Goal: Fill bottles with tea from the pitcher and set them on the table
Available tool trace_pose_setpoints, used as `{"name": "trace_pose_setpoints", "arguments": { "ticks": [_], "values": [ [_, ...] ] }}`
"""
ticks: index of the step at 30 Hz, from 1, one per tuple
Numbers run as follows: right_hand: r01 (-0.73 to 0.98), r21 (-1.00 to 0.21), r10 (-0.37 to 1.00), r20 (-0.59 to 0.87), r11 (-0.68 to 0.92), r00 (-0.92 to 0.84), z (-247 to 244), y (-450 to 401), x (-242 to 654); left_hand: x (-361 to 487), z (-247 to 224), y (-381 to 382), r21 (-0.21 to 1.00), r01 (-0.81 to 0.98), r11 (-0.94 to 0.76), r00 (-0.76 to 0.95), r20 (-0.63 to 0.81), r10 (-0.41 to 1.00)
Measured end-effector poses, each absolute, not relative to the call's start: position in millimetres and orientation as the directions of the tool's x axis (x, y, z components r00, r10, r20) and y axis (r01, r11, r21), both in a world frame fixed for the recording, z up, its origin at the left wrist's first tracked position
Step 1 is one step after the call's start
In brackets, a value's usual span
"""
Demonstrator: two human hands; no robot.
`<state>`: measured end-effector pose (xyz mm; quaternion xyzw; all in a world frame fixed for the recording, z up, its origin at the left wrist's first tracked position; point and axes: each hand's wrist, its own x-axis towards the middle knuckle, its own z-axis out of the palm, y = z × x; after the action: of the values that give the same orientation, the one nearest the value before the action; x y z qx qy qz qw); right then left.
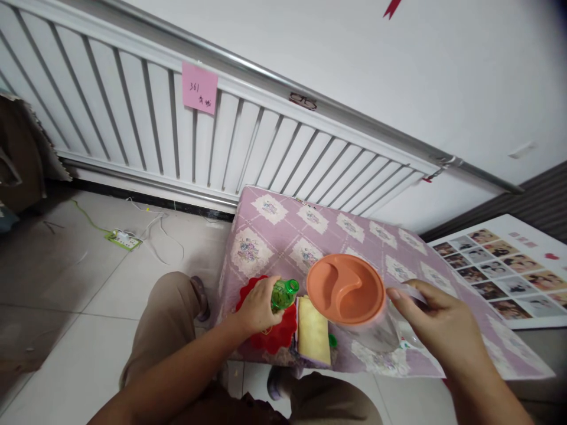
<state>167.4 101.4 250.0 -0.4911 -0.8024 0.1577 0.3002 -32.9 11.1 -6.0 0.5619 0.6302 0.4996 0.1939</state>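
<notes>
My left hand is wrapped round a green bottle, its mouth tilted toward the right. Under that hand lies a red scalloped-edge dish, partly covered by it. In my right hand is the handle of a clear pitcher with an orange lid, which has a curved recess in its top. Between the dish and the pitcher sits a folded yellow cloth. A small green cap-like piece shows beside the cloth, partly hidden.
The table has a purple floral tablecloth and stands against a white radiator bearing a pink note. A photo board leans at the right. A power strip with cords lies on the floor at left.
</notes>
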Motion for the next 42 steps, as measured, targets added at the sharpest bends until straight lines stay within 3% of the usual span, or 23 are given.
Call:
{"name": "trace_pose_setpoints", "arguments": {
  "ticks": [42],
  "values": [
    [0.738,-0.408,0.843,0.293,0.538,-0.452,263,103,145,-31,-1,12,0.853,0.507,-0.127,-0.289,0.307,0.907]
  ]
}}
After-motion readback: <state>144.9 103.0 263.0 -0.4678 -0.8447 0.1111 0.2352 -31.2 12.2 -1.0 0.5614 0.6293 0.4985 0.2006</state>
